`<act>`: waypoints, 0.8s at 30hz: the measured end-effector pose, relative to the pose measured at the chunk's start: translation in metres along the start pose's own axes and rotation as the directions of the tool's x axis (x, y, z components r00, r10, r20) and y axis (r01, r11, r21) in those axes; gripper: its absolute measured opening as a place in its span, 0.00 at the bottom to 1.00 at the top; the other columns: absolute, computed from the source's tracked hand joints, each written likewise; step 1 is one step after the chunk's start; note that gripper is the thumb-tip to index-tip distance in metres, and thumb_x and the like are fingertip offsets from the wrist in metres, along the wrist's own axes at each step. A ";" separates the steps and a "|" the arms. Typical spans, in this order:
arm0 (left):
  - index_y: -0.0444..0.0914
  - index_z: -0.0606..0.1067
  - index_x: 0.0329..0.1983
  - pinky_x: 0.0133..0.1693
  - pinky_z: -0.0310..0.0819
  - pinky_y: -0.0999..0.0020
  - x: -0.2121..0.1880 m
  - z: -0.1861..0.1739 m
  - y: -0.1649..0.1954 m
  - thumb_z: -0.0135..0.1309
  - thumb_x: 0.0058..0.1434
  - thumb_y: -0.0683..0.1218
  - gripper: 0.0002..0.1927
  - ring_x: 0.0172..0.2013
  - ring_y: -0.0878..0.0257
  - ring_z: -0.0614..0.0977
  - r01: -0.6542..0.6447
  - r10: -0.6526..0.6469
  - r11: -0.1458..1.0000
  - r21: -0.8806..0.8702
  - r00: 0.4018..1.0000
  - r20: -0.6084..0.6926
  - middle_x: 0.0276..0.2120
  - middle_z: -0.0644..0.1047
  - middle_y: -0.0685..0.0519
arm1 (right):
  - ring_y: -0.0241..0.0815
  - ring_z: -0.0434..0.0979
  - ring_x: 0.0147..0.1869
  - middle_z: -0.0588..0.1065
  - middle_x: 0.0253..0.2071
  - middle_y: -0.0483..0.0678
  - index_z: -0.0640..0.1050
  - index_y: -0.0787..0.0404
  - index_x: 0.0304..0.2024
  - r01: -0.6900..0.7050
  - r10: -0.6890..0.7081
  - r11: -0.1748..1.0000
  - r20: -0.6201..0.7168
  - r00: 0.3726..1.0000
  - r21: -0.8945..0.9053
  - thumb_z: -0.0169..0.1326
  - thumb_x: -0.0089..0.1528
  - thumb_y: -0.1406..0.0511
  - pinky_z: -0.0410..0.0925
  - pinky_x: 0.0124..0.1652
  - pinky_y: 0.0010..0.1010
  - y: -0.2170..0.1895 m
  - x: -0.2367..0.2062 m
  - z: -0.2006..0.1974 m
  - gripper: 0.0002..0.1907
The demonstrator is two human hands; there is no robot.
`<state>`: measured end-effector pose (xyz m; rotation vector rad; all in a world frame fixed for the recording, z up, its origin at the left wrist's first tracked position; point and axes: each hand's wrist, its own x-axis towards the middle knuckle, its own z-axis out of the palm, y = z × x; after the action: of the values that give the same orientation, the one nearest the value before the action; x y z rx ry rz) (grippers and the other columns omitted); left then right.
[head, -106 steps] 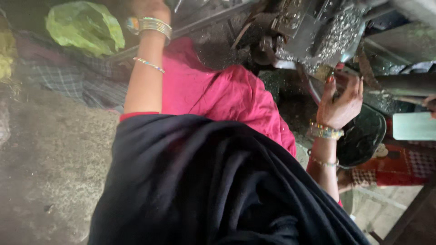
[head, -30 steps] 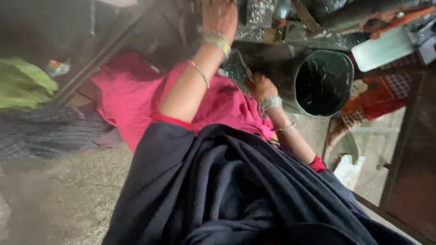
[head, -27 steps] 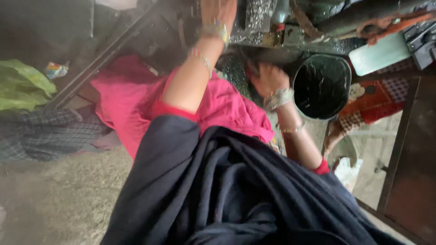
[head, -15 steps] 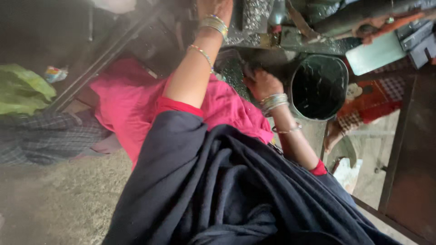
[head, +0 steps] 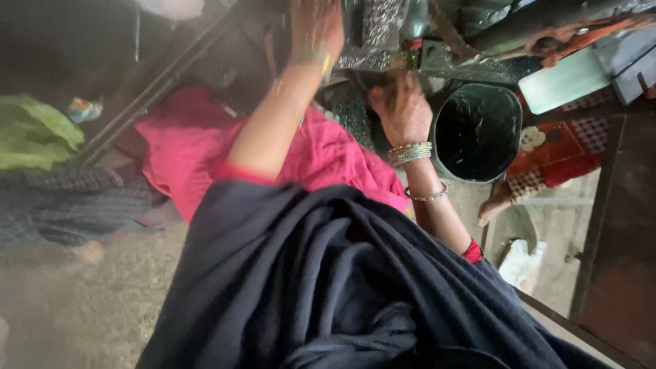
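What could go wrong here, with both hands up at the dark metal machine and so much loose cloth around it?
The left hand and right hand are against the metal machine; fingers could be pinched. The bangles and the loose dark shawl might snag on it. The black bucket sits close by the right wrist and could be knocked.

Dark navy shawl [head: 328, 287], pink dress [head: 328, 154], red cuffs, stacked bangles [head: 410, 152].

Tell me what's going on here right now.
A person in pink clothing with a dark shawl leans over a cluttered work area. The left hand is raised against dark metal machinery at the top, blurred. The right hand, bangles at the wrist, reaches in beside a black bucket. Whether either hand grips anything is unclear.
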<state>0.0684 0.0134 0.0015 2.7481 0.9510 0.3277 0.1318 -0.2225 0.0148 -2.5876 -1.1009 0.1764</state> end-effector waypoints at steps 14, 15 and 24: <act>0.39 0.80 0.41 0.49 0.74 0.45 0.006 -0.015 0.073 0.49 0.62 0.47 0.12 0.52 0.49 0.78 -0.154 0.152 0.988 0.010 0.958 -0.243 0.52 0.77 0.45 | 0.49 0.80 0.43 0.78 0.43 0.54 0.78 0.65 0.46 0.235 0.005 0.859 -0.467 0.884 0.454 0.57 0.70 0.64 0.72 0.44 0.38 -0.029 0.005 -0.040 0.10; 0.39 0.80 0.42 0.48 0.76 0.48 0.015 -0.017 0.077 0.48 0.63 0.47 0.13 0.53 0.49 0.77 -0.009 0.007 1.000 -0.024 0.994 -0.109 0.53 0.77 0.46 | 0.48 0.80 0.42 0.78 0.43 0.54 0.78 0.65 0.46 0.259 -0.023 0.855 -0.466 0.884 0.449 0.57 0.70 0.65 0.72 0.44 0.37 -0.031 0.007 -0.041 0.08; 0.41 0.81 0.45 0.62 0.56 0.39 -0.053 -0.009 0.017 0.47 0.62 0.47 0.15 0.63 0.51 0.68 -0.047 0.034 0.990 0.136 0.995 0.097 0.58 0.74 0.47 | 0.58 0.83 0.43 0.82 0.40 0.53 0.78 0.61 0.45 0.137 -0.024 0.949 -0.368 0.929 0.284 0.58 0.69 0.60 0.72 0.41 0.45 -0.026 0.012 -0.046 0.10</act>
<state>0.0350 -0.0316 0.0078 2.8821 0.9277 0.1415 0.1331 -0.2080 0.0668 -2.1801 -0.9564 -0.1373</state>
